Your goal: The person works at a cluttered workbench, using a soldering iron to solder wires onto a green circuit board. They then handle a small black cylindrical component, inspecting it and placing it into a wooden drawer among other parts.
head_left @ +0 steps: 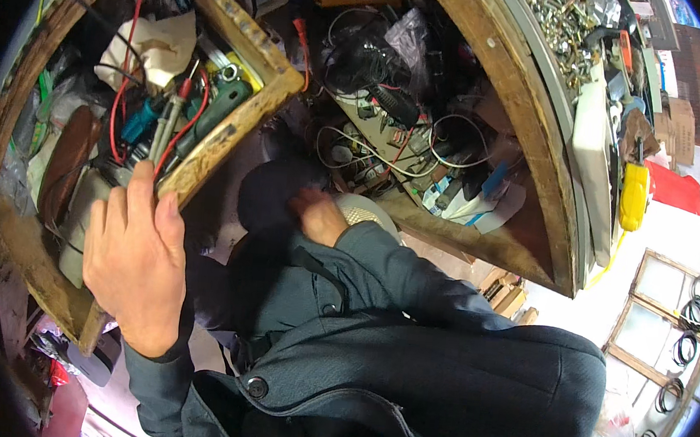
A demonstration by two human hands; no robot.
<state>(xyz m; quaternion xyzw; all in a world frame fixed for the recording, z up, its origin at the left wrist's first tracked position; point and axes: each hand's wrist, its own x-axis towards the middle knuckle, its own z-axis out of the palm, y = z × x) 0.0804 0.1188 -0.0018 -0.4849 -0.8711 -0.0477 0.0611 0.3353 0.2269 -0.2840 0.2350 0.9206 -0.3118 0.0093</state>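
Observation:
My left hand reaches over an open wooden drawer on the left. Its fingers are loosely stretched, with the index fingertip close to some grey tool handles; I cannot tell whether it touches them. Beside these handles lie a red-tipped probe with red wire, a teal handle and a dark green tool. A chrome ring-ended tool is above the green one. My right hand rests on my dark-clothed knee, its fingers partly in shadow, with nothing visible in it.
A brown case and crumpled pale paper share the drawer. Another compartment holds cables, a circuit board and black plastic bags. Many small screws, a yellow tape measure and a red box lie at right.

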